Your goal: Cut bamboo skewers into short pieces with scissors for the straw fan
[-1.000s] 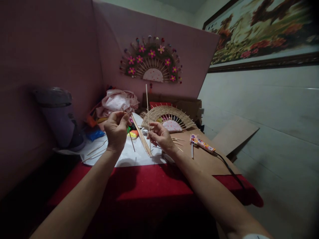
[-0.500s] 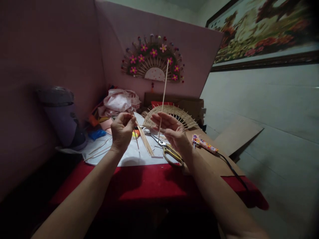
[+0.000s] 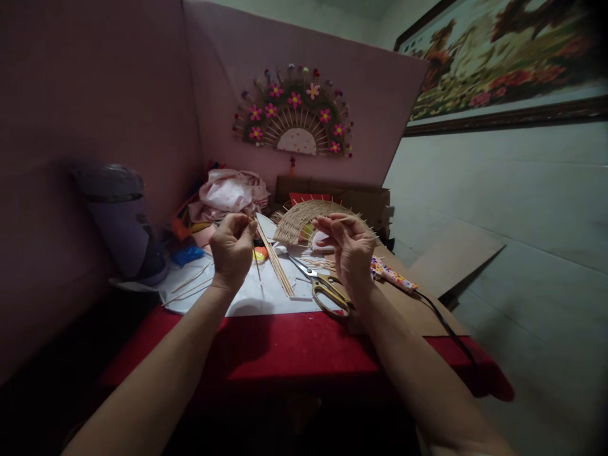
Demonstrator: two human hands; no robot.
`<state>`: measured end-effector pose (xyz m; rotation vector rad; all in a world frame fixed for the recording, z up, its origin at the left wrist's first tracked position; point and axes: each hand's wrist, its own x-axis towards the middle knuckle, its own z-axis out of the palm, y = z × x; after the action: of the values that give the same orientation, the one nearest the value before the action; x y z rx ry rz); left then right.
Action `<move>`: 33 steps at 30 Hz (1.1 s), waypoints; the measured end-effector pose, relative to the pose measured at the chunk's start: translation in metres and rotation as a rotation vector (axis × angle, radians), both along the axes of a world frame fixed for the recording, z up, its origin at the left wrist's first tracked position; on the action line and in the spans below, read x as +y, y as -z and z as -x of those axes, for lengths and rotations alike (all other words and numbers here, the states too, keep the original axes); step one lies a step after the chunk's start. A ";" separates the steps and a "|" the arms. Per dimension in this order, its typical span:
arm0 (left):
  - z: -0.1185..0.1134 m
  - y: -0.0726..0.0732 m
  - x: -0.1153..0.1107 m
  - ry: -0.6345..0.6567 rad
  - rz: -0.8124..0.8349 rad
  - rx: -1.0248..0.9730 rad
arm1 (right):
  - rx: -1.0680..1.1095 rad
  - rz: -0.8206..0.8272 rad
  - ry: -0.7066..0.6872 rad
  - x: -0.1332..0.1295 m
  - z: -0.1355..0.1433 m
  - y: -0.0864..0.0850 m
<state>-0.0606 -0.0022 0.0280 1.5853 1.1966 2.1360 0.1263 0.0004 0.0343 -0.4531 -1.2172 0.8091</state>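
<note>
Raised over the white sheet (image 3: 247,301), my left hand (image 3: 232,249) pinches a thin stick (image 3: 257,263) that points down. My right hand (image 3: 349,244) has its fingers bent together in front of a woven half-round fan (image 3: 297,220); what it holds, if anything, is too small to make out. Between and below the hands lie a bundle of pale sticks (image 3: 276,266) and scissors with gold handles (image 3: 327,294). Short sticks (image 3: 319,262) lie just left of my right wrist.
A patterned glue gun (image 3: 394,277) with a black cord rests on cardboard (image 3: 422,311) at the right. Bunched pink cloth (image 3: 232,192) and a purple container (image 3: 121,225) are at the left. A flowered fan (image 3: 294,104) hangs behind.
The long pale stick that stood upright at my right hand no longer shows upright. My right hand has shifted slightly right, and its spread fingers have closed together. My left hand has hardly moved.
</note>
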 end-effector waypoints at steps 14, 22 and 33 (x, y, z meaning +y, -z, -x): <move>0.001 0.003 0.005 0.064 0.004 -0.007 | -0.325 -0.058 0.178 0.009 0.011 0.004; 0.003 0.011 0.009 0.102 0.272 0.295 | -0.715 0.008 0.069 0.007 0.031 0.040; -0.002 0.010 0.005 0.251 0.304 0.199 | -0.708 0.091 -0.107 -0.003 0.043 0.045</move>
<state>-0.0587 0.0025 0.0179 1.7302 1.2353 1.5896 0.0834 -0.0026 -0.0112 -0.7943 -1.8732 0.8238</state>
